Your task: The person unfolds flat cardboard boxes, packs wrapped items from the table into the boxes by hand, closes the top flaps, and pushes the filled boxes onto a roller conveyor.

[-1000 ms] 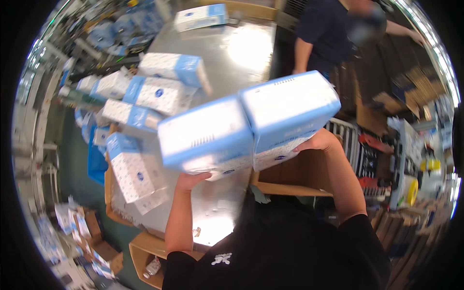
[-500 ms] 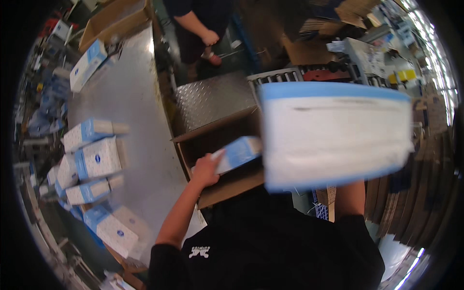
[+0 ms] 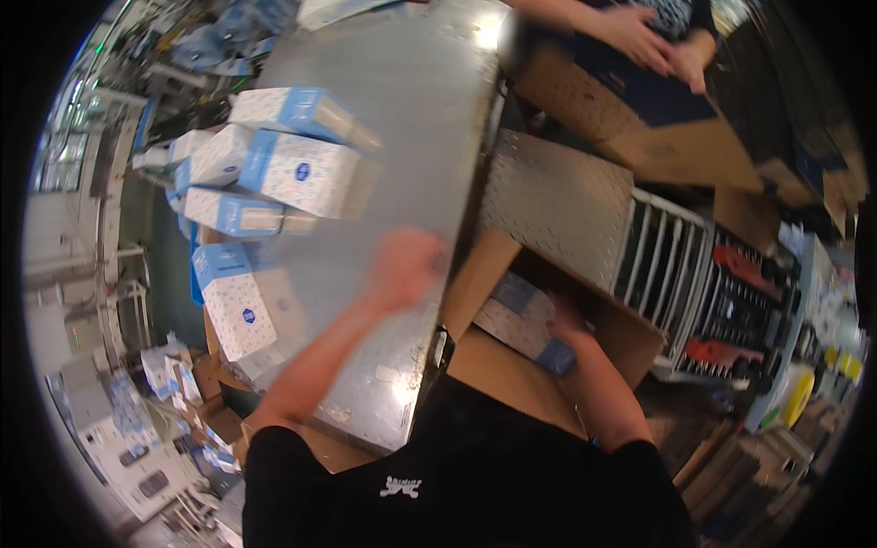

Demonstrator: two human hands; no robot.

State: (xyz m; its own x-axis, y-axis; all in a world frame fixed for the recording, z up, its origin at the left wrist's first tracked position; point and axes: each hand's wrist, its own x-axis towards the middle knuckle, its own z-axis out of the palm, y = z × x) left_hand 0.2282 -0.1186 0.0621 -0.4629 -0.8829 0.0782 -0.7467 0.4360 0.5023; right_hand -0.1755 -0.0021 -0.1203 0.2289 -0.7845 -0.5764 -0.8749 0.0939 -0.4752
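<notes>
On the left of the metal table (image 3: 402,119), a cluster of white-and-blue boxes (image 3: 292,169) lies in a loose heap, each a flat carton with a speckled white face and a blue band at one end; one more stands nearer, at the table's left edge (image 3: 233,306). The left hand (image 3: 406,269) hangs over the bare table surface just right of that heap, touching none of them (it is blurred, so whether its fingers are spread or curled cannot be told). To its right an open cardboard box (image 3: 630,333) sits below the table's edge, flaps up, with one white-and-blue pack (image 3: 521,324) lying inside. The right hand (image 3: 565,321) reaches into the box and rests on the pack's right end, fingers bent over it; the grip itself is hidden. At the far right another person's hands (image 3: 653,41) rest on a flattened carton (image 3: 658,128).
</notes>
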